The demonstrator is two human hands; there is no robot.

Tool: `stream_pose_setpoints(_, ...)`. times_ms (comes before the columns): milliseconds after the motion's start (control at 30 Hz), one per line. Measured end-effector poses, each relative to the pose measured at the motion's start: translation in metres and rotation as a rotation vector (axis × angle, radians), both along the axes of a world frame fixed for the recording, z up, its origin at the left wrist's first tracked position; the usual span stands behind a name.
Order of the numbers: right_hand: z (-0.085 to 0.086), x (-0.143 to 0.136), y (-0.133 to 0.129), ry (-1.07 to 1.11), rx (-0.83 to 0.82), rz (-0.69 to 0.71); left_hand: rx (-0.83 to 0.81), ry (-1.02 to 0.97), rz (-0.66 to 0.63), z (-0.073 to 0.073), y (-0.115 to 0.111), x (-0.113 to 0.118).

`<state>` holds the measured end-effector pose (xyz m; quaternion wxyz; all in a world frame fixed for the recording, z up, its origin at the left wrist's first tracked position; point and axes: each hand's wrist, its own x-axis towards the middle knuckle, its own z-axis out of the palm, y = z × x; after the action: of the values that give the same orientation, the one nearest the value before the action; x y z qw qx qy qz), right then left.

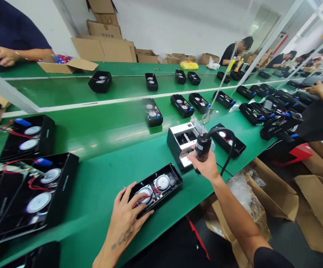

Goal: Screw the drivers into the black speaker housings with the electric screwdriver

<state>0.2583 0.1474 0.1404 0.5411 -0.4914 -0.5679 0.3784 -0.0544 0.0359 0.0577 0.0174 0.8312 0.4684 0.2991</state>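
Note:
My left hand [128, 212] grips the left end of an open black speaker housing [175, 178], thumb along the near side and fingers over the far wall. Inside it sit two round silver speaker drivers [162, 182] with red wires. My right hand [206, 165] is wrapped round a black electric screwdriver [203, 145] that hangs from a cord above. The screwdriver is at the front of a white and black screw feeder [178, 143]; its tip is hidden by my hand. Another open speaker housing [238, 147] lies behind the screwdriver cable.
Several wired speaker housings [63, 186] stand at my left, and more [182, 106] lie on the green conveyor [102, 126]. Cardboard boxes [278, 197] with plastic bags are on the floor at right. Other people [19, 33] work across the line and at the right.

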Motion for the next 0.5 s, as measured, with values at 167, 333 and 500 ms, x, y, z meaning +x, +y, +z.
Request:
stream_pose_setpoints(167,0.013,-0.004,-0.014,0.121,0.146,-0.051,-0.022,0.008,-0.005,0.003,-0.002,0.001)
stream_pose_setpoints(333,0.024,0.002,0.018,0.108,0.342,-0.294,-0.001,0.011,0.0,0.002,0.0,0.0)
stream_pose_setpoints(500,0.02,0.004,0.032,0.007,0.303,-0.249,0.012,0.019,-0.012,-0.001,0.002,0.0)
